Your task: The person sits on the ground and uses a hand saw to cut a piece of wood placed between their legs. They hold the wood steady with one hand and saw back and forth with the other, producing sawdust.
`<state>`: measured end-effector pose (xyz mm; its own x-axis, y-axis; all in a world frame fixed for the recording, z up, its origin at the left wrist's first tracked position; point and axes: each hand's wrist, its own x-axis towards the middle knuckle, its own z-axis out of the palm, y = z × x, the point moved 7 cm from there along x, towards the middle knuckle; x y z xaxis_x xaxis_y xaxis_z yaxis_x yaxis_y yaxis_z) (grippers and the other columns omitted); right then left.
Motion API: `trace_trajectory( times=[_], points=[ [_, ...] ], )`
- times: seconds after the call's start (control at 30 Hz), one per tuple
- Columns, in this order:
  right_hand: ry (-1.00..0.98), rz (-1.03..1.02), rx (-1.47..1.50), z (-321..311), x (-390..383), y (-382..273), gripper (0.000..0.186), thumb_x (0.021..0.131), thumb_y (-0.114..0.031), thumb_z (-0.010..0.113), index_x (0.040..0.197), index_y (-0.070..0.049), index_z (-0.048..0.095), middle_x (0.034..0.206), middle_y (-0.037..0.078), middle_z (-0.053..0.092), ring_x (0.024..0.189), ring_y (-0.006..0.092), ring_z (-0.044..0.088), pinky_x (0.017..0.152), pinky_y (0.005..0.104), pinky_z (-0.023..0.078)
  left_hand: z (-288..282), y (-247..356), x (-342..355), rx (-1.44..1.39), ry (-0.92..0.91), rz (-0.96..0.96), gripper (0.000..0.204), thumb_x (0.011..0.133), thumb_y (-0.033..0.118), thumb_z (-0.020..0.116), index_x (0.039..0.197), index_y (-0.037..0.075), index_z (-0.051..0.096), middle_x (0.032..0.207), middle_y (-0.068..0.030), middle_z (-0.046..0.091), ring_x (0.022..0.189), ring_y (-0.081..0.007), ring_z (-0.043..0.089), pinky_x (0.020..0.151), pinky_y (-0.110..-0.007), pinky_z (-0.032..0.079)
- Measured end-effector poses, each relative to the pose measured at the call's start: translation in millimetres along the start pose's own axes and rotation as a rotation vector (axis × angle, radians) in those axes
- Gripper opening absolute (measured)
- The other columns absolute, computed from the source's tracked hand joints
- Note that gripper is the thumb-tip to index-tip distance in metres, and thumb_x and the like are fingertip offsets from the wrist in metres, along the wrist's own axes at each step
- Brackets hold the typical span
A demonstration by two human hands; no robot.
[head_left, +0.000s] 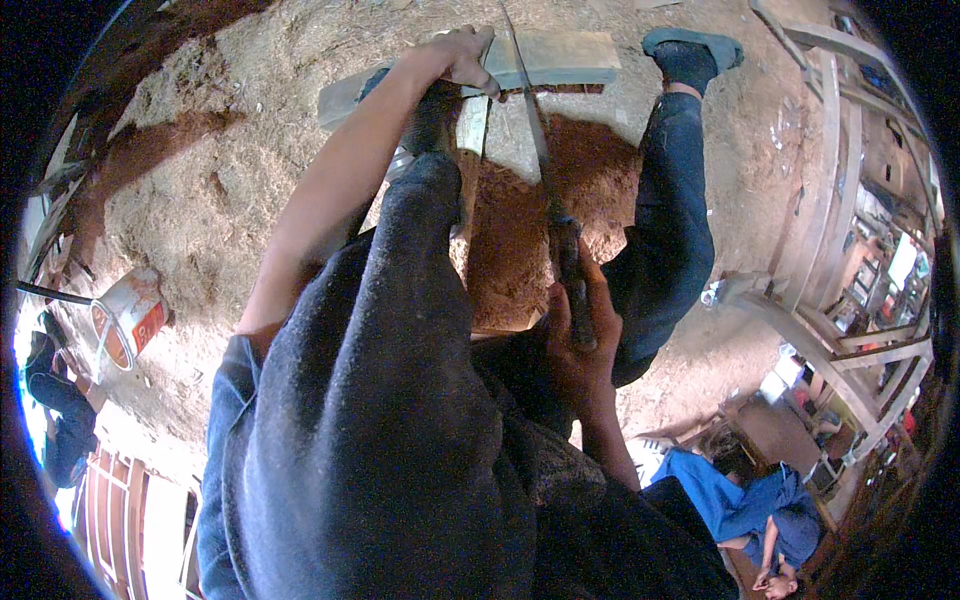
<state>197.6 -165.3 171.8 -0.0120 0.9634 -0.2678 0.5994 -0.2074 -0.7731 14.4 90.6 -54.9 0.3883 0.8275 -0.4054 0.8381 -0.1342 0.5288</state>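
My right hand [588, 320] is wrapped round the dark handle of a long, narrow-bladed tool [538, 140]. Its blade runs away from me across a wooden board [570, 58] on the ground and tapers toward the top edge; whether it has teeth is too fine to tell. My left hand [465, 60] lies on the board just left of the blade, thumb and fingers apart. Below it my left leg [425, 190] reaches the board, and the foot is partly hidden by my forearm. A narrow strip of wood [473, 125] stretches from the board toward me.
My right foot [695, 50] in a sandal stands right of the board on bare earth. A white and orange bucket [130, 315] lies at the left. Wooden frames [850, 340] crowd the right side. One person [770, 515] sits at lower right; another person [65, 410] is at far left.
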Motion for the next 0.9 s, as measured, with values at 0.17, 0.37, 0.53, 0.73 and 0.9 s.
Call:
trace_trajectory(
  times=[0.17,0.37,0.53,0.73,0.9],
  points=[
    [-0.042,-0.13,-0.015,13,25,-5,0.048,0.094,-0.001,0.052,0.141,0.001,0.042,0.127,0.019,0.061,0.111,0.0183,0.059,0.092,0.0311,0.047,-2,4,-10,0.059,0.064,-0.013,0.105,0.054,0.06,0.082,0.132,0.002,0.042,0.127,-0.0273,0.052,0.121,-0.0448,0.05,0.102,-0.05,0.043],
    [0.019,-0.084,-0.154,18,-2,1,0.049,0.092,0.001,0.052,0.141,0.002,0.043,0.126,0.022,0.06,0.116,0.0255,0.06,0.095,0.0341,0.047,-3,8,-11,0.116,0.07,-0.031,0.106,0.054,0.063,0.082,0.134,0.005,0.044,0.13,-0.0266,0.051,0.124,-0.0418,0.05,0.104,-0.05,0.04],
    [0.077,-0.229,-0.043,26,16,1,0.048,0.093,0.0,0.053,0.14,0.0,0.044,0.124,0.023,0.06,0.114,0.0278,0.061,0.092,0.0363,0.05,3,6,-10,0.165,0.111,-0.046,0.112,0.054,0.066,0.081,0.138,0.004,0.041,0.131,-0.0273,0.05,0.125,-0.0439,0.048,0.104,-0.052,0.039],
    [0.084,-0.178,-0.021,43,27,40,0.053,0.092,-0.001,0.055,0.143,-0.004,0.04,0.123,0.022,0.061,0.11,0.0282,0.064,0.089,0.0362,0.051,-2,24,-20,0.32,0.165,0.002,0.1,0.055,0.064,0.081,0.127,0.005,0.044,0.124,-0.0243,0.053,0.119,-0.0432,0.053,0.099,-0.053,0.043],
    [0.005,0.024,0.011,63,16,70,0.053,0.093,-0.005,0.056,0.143,-0.006,0.04,0.104,0.019,0.067,0.093,0.0261,0.068,0.078,0.0341,0.053,7,14,-21,0.335,0.35,0.06,0.087,0.063,0.053,0.081,0.125,0.006,0.044,0.117,-0.0215,0.056,0.113,-0.043,0.055,0.095,-0.054,0.044]
  ],
)
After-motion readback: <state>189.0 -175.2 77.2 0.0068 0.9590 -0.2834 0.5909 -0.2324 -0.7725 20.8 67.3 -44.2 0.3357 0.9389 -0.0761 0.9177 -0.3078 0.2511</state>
